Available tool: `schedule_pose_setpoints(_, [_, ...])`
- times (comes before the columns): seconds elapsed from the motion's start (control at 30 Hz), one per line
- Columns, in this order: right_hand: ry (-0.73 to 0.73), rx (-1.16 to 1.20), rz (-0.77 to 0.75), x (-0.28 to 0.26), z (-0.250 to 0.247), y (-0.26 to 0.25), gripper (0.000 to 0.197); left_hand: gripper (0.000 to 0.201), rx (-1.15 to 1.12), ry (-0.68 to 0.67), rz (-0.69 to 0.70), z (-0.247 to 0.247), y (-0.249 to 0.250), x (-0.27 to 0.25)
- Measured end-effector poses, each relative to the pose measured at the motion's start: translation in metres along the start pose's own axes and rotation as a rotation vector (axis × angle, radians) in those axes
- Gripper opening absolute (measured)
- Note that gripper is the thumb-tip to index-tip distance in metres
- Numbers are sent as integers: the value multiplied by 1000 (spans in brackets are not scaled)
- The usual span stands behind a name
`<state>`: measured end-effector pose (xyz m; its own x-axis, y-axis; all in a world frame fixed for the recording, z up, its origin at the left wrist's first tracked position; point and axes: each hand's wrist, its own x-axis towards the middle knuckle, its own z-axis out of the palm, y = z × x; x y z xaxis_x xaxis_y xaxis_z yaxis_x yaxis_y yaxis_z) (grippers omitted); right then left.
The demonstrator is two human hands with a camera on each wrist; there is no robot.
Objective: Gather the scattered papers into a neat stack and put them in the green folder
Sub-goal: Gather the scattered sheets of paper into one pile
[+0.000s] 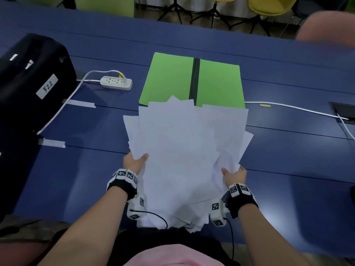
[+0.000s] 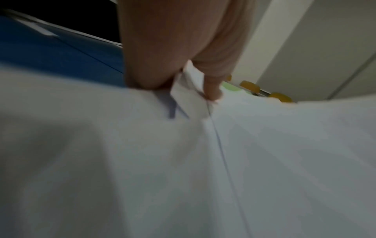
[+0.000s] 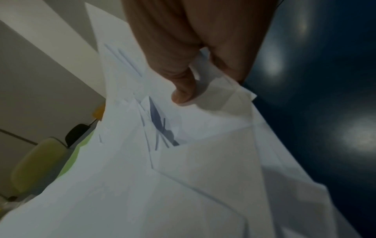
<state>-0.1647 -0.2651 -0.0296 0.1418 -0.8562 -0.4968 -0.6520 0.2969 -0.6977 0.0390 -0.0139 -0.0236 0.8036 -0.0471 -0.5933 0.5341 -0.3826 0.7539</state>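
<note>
A loose, uneven pile of white papers (image 1: 184, 150) is held up over the blue table (image 1: 288, 169), its sheets fanned out at different angles. My left hand (image 1: 134, 162) grips the pile's left edge, thumb on top. My right hand (image 1: 235, 174) grips the right edge the same way. In the left wrist view the thumb pinches the papers (image 2: 203, 161) against the fingers. In the right wrist view the thumb presses on crumpled papers (image 3: 193, 161). The green folder (image 1: 169, 77) lies open and flat beyond the pile, its black spine in the middle; the papers' far edge overlaps its near edge.
A white power strip (image 1: 116, 82) with its cable lies left of the folder. A large black case (image 1: 28, 83) stands at the far left. Another white cable (image 1: 297, 109) crosses the table on the right toward a floor box (image 1: 343, 112). Chairs stand beyond the table.
</note>
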Motion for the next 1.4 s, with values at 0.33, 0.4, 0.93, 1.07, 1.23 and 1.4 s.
schedule_pose_setpoints(0.33, [53,152,-28,8,-17,-3,84,47,80,205,20,-11,8,1])
schedule_pose_setpoints(0.4, [28,155,61,11,-24,-2,66,42,105,222,-15,-20,8,4])
schedule_pose_setpoints(0.93, [287,110,-91,-2,-47,-31,26,19,231,113,-54,-17,0,8])
schedule_pose_setpoints(1.07, [340,199,-56,10,-66,-40,33,27,211,113,-83,-19,-2,11])
schedule_pose_setpoints(1.23, [245,51,-42,-1,-70,-36,24,16,248,112,-67,-19,-4,11])
schedule_pose_setpoints(1.4, [448,303,-10,-16,-78,-39,34,21,213,173,-84,-23,-10,12])
